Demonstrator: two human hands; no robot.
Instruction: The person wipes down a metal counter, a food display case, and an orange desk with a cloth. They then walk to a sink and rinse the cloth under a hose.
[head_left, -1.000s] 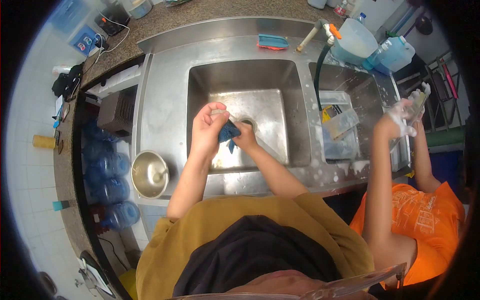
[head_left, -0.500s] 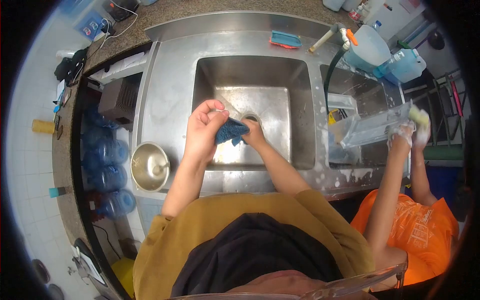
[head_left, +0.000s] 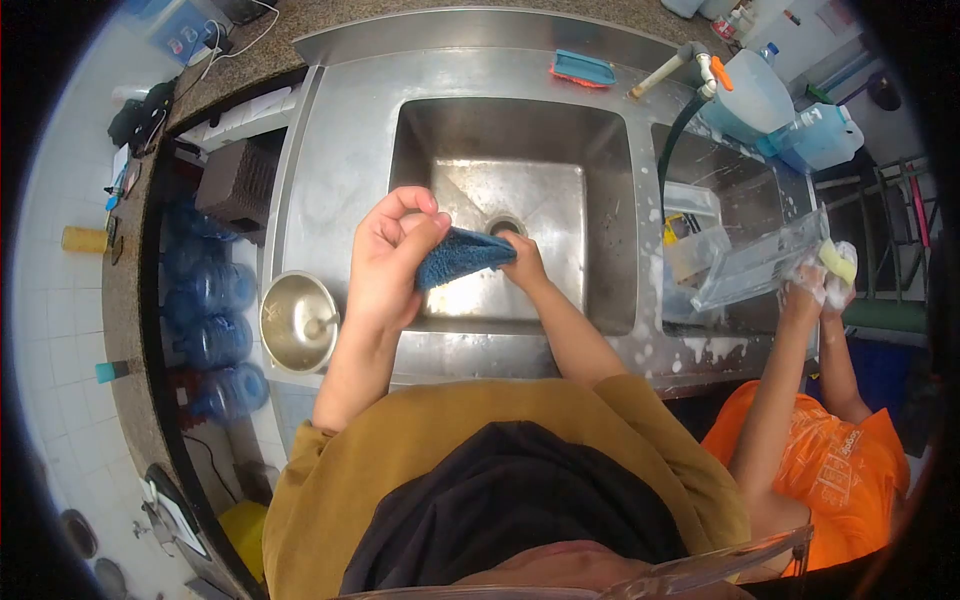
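A dark blue cloth (head_left: 460, 258) is stretched between my two hands above the left basin of a steel sink (head_left: 610, 215). My left hand (head_left: 390, 255) pinches its left end between thumb and fingers, palm partly turned up. At the other end, the fingers of my right hand (head_left: 524, 262) are closed on the cloth's narrow corner, close to the drain (head_left: 505, 226) as seen from above. The cloth looks folded, with a fuzzy surface.
A steel bowl (head_left: 299, 321) sits left of the basin. Behind it lies a blue-and-orange brush (head_left: 584, 69). At right, a co-worker's soapy hands (head_left: 815, 280) hold a yellow sponge (head_left: 838, 262) and a clear plastic container (head_left: 765, 265). A tap with an orange handle (head_left: 721, 73) stands behind.
My hands have moved apart, and the cloth between them is now drawn out longer and flatter. The co-worker's sponge and clear container have shifted slightly.
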